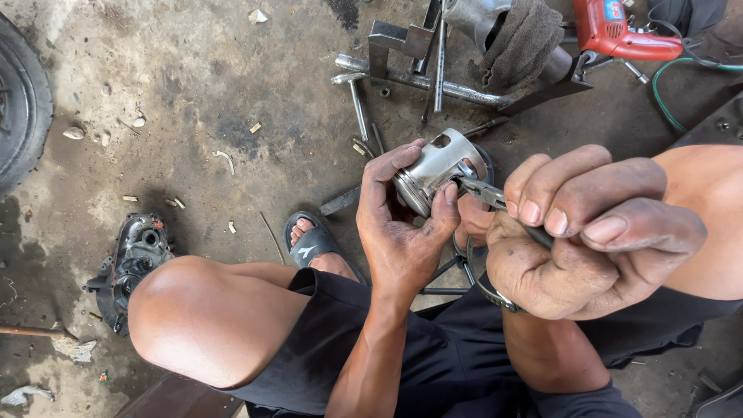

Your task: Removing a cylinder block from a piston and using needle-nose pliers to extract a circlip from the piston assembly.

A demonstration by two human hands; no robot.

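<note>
My left hand (402,224) grips a shiny metal piston (437,166), thumb and fingers wrapped around its skirt, held above my knees. My right hand (584,232) is closed around the dark handles of a pair of pliers (484,192), whose jaws reach into the side of the piston near its pin hole. Both hands are grimy. The plier tips are partly hidden by my left fingers.
A greasy engine casing (131,259) lies on the concrete floor left of my knee. A hammer (354,97), metal bars and a steel frame (418,62) lie ahead, with a red electric drill (619,31) top right. A tyre (19,108) sits at the left edge.
</note>
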